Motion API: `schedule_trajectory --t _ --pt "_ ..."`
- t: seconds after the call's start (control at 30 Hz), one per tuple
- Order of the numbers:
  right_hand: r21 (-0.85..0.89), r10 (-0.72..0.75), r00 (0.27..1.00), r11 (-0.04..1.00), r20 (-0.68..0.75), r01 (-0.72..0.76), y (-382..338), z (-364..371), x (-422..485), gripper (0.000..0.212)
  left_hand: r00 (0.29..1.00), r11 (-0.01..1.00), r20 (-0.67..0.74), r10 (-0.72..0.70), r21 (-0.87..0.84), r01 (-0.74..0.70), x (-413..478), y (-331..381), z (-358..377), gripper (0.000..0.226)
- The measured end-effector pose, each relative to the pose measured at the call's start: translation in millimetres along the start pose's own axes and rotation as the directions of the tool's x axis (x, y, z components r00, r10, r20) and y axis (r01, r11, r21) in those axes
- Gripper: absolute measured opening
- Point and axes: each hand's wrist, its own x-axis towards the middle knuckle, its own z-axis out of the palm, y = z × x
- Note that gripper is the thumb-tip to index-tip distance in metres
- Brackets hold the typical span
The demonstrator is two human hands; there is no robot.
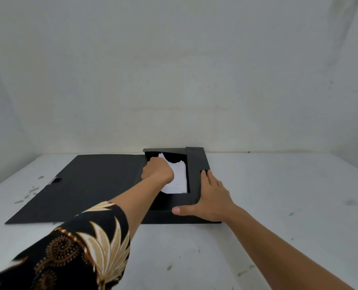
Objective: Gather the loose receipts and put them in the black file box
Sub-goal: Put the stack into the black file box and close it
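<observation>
The black file box (pixel 195 174) lies open on the white table, its lid (pixel 86 185) folded flat to the left. White receipts (pixel 179 176) sit inside the box's tray. My left hand (pixel 158 171) is closed in a fist inside the tray, pressing on or gripping the receipts; the fingers are hidden under the hand. My right hand (pixel 210 195) lies flat with spread fingers on the box's right flap and front corner, thumb along the front edge.
The white table (pixel 289 206) has scuffs and flaked paint near its left edge (pixel 29 193). A plain white wall rises right behind the box. My patterned black and gold sleeve (pixel 75 248) fills the lower left.
</observation>
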Motion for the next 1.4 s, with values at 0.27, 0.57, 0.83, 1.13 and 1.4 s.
schedule_trajectory --t 0.27,0.57,0.83,1.13,1.4 --pt "-0.021 -0.006 1.0 1.0 -0.011 0.005 1 3 3 0.162 0.969 0.988 0.208 0.136 -0.103 -0.117 -15 23 20 0.025" --pt "-0.032 -0.013 1.0 0.999 -0.024 0.012 0 2 4 0.159 0.997 0.997 0.057 0.055 0.049 -0.058 -16 -25 -21 0.036" --pt "-0.056 -0.032 0.999 0.998 -0.042 0.029 2 6 9 0.157 0.918 0.905 -0.195 -0.347 0.187 0.382 2 -187 -89 0.067" --pt "-0.045 -0.037 0.998 0.998 -0.06 0.034 6 2 9 0.151 0.887 0.868 -0.145 -0.438 0.189 0.459 42 -273 -130 0.081" --pt "-0.035 -0.004 1.0 0.999 -0.005 0.004 1 -4 1 0.159 0.904 0.945 -0.316 -0.287 0.063 0.322 26 -244 -188 0.033"
